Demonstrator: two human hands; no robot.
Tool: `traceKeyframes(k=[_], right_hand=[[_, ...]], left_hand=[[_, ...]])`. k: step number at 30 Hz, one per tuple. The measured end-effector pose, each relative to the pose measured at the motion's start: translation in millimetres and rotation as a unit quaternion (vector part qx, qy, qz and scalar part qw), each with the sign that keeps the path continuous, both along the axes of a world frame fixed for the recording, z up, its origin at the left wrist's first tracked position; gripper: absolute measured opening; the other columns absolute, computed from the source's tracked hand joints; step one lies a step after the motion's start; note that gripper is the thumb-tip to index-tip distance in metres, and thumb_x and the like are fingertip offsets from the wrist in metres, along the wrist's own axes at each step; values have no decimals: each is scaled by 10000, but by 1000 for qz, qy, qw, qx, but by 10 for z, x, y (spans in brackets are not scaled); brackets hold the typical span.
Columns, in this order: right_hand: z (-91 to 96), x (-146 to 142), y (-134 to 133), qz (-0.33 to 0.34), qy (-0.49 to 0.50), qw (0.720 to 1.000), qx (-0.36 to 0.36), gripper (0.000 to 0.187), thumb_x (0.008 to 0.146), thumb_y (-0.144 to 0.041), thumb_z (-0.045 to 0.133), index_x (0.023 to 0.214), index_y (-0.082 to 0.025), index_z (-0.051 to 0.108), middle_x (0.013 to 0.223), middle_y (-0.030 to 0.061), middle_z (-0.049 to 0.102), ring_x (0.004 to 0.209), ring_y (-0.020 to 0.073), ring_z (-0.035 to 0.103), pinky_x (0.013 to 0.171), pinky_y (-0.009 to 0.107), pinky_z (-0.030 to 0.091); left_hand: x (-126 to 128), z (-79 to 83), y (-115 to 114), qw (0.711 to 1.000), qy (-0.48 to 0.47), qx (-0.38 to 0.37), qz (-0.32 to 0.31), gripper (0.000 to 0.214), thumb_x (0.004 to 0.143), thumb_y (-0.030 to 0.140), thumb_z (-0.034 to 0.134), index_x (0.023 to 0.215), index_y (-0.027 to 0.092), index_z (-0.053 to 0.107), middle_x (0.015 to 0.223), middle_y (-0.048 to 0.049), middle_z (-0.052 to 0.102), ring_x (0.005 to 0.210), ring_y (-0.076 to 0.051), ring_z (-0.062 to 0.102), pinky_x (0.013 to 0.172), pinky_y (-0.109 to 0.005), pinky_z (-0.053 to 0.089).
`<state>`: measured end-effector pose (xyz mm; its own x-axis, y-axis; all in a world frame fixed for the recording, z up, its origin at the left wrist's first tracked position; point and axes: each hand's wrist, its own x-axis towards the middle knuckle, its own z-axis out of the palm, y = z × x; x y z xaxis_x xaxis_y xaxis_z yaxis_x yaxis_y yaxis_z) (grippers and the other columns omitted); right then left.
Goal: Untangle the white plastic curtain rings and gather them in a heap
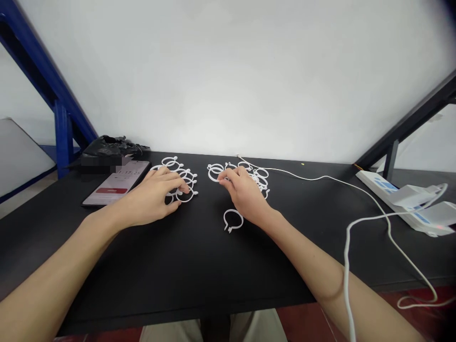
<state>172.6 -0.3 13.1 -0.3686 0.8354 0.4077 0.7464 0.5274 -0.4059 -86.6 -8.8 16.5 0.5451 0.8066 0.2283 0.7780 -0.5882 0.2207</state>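
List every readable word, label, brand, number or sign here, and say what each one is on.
"17" and "25", faint, on the smartphone screen; the characters before them and the punctuation are too blurred to confirm.
Red button on that screen: lettering too small to read.
Power strip: blue patches, no legible text.
White rings: no lettering visible.
No brand can be read.

- At nine o'clock, a phone (117, 186) displays a timer-like figure, "17" and "25" legible; lettering on its red button (111, 191) is too small to read.
- At three o'clock, blue labels (385, 185) on a power strip (370, 179), illegible.
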Motion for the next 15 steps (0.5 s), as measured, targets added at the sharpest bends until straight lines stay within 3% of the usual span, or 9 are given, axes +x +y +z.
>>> traceKeyframes(k=[3,8,15], right_hand=[[0,-17,-2,48,16,999,6,177,996,-224,412,1004,-217,589,881,23,573,765,150,538,723,284,434],[20,-50,-38,166,40,984,49,121,978,-202,488,1044,-193,589,1034,40,673,939,149,614,832,273,473],[85,-94,-108,169,19,979,108,161,981,-212,481,1070,-191,613,1000,60,677,958,164,617,864,305,511]], left_hand=[[42,44,-45,1000,-18,16,3,216,839,384,556,1019,285,623,1051,-23,651,1033,-281,503,928,-459,375],[188,77,-127,996,-74,56,15,500,867,534,563,1288,266,529,1239,-63,601,1147,-293,484,992,-458,379],[350,-16,-115,992,-88,81,35,492,900,569,513,1250,227,561,1145,-71,659,1048,-270,548,951,-441,427]])
